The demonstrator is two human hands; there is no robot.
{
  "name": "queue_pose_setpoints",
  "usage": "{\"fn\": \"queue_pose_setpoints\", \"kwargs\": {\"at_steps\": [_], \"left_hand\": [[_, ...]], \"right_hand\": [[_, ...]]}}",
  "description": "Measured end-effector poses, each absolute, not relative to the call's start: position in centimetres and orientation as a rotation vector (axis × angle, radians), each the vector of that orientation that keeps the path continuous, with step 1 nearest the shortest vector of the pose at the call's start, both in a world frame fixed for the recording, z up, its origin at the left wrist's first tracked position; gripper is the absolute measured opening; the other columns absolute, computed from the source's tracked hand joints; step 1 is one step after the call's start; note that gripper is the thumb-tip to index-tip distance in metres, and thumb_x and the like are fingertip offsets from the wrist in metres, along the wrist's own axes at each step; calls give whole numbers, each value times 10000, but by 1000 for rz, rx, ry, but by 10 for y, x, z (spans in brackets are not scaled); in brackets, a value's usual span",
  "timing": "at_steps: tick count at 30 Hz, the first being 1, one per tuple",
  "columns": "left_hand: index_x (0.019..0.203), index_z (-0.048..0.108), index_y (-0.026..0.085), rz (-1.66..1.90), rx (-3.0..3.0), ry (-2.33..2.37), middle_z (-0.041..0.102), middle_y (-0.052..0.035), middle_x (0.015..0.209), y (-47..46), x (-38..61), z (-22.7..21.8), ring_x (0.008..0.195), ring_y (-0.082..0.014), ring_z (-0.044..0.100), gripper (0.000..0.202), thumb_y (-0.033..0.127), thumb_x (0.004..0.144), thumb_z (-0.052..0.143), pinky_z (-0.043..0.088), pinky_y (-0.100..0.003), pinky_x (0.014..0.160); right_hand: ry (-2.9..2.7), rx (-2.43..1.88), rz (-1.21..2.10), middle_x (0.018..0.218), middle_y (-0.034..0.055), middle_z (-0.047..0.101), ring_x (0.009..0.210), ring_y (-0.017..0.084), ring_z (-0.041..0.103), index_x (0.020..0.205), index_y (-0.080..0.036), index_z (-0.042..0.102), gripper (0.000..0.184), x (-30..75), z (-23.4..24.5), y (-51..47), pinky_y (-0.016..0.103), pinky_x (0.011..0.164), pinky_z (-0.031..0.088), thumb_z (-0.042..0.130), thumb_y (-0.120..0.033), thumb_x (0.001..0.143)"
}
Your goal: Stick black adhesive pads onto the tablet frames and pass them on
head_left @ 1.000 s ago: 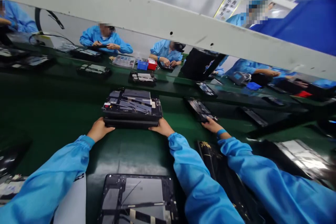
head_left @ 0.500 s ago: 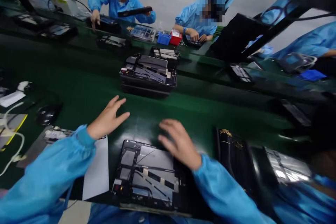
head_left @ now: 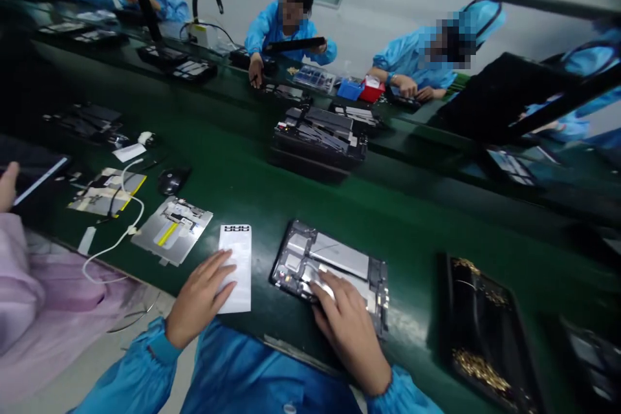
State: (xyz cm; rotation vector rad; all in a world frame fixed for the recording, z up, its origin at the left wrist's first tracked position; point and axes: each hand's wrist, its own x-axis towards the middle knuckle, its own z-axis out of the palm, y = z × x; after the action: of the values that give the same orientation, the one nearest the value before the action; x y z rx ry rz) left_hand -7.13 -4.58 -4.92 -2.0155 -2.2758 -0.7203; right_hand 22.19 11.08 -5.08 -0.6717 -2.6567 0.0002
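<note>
Along the green bench (head_left: 233,162), from its far left, a co-worker's hand (head_left: 8,186) is at a dark flat device (head_left: 36,165). Next comes a yellow-edged panel (head_left: 99,194), with a white cable (head_left: 142,207) looping across it and on toward the near rim. A black mouse (head_left: 172,181) sits just behind a silver plate (head_left: 182,223), whose near corner points at the bench's edge. The left hand (head_left: 201,301) lies on a white paper strip (head_left: 237,297), fingers extended and slightly apart, thumb well off them. Between strip and opened tablet (head_left: 339,249) runs a narrow lane of green. Farther back, a stack of opened tablets (head_left: 317,158) stands near the bench's far side, with wide green before it. The opened tablet lies flat, slightly turned, its near side close to the bench's edge. On it rest the fingers of the right hand (head_left: 352,320); I can't tell whether they pinch any part. Beyond a broader stretch of bench, 1 black tray (head_left: 480,323) carries 2 patches of gold-coloured bits.
</note>
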Motion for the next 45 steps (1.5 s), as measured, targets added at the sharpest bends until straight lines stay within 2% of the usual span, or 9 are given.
{"fn": "queue_pose_setpoints", "kwargs": {"at_steps": [4, 8, 22, 25, 28, 32, 36, 41, 45], "left_hand": [[1192, 667, 235, -729, -2066, -2226, 607, -65, 1426, -55, -55, -58, 1307, -251, 579, 263, 341, 983, 548, 526, -397, 1050], [1211, 650, 222, -742, -2020, -2232, 588, -81, 1442, -48, -52, -56, 1328, -262, 556, 274, 340, 985, 550, 493, -441, 1090], [1204, 635, 213, -707, -2041, -2155, 671, -95, 1286, -35, -66, -70, 1272, -269, 589, 270, 335, 977, 558, 367, -507, 1173], [1205, 637, 209, -698, -2062, -2130, 669, -102, 1294, -32, -70, -72, 1267, -283, 591, 287, 360, 972, 563, 352, -515, 1173], [1218, 634, 202, -718, -2090, -2108, 651, -106, 1337, -29, -75, -76, 1281, -291, 582, 315, 386, 974, 557, 357, -506, 1169], [1306, 600, 205, -748, -2115, -2102, 584, -116, 1437, -29, -77, -77, 1349, -327, 523, 388, 415, 990, 516, 382, -512, 1148], [1332, 586, 212, -965, -1985, -2098, 607, -135, 1399, -37, -60, -62, 1348, -335, 525, 374, 319, 974, 558, 356, -562, 1170], [1266, 617, 282, -1146, -2161, -2021, 681, -45, 1288, -27, -1, -40, 1273, -256, 592, 313, 239, 957, 597, 378, -511, 1184], [1468, 444, 212, -1065, -2151, -2228, 403, -152, 1585, 10, 32, -49, 1428, -346, 444, 527, 385, 981, 552, 436, -553, 1137]], "right_hand": [[-2683, -712, 192, 1321, 181, 580, 1188, 324, 581, 1311, -163, 560, 343, 206, -29, 127, 499, 955, 548, 529, -198, 972], [-2731, -502, 488, 1097, 110, 659, 1009, 236, 641, 1144, -191, 613, 167, 141, -16, 129, 381, 879, 565, 556, -238, 994], [-3083, -425, 524, 1000, 182, 724, 938, 274, 685, 979, -72, 677, 130, 0, -31, 138, 363, 811, 501, 565, -112, 926], [-3047, -514, 698, 971, 120, 742, 888, 216, 698, 946, -112, 672, 77, -5, -23, 151, 289, 762, 506, 620, -155, 908], [-2901, -622, 889, 960, 40, 727, 865, 128, 681, 1034, -152, 624, 135, 22, -9, 171, 213, 758, 493, 498, -173, 990], [-2298, -696, 1240, 882, 9, 655, 804, 131, 621, 958, -193, 574, 121, 116, 12, 180, 239, 738, 484, 497, -273, 1004], [-2251, -861, 1101, 782, -16, 554, 735, 134, 545, 849, -218, 550, 125, 212, 13, 159, 254, 696, 446, 543, -200, 972], [-2429, -980, 689, 934, 44, 599, 896, 192, 589, 950, -223, 570, 110, 254, -8, 123, 330, 802, 500, 515, -128, 958], [-2495, -920, 521, 1096, 101, 628, 1041, 220, 623, 997, -217, 585, 117, 244, -17, 115, 358, 872, 543, 518, -126, 963]]}}
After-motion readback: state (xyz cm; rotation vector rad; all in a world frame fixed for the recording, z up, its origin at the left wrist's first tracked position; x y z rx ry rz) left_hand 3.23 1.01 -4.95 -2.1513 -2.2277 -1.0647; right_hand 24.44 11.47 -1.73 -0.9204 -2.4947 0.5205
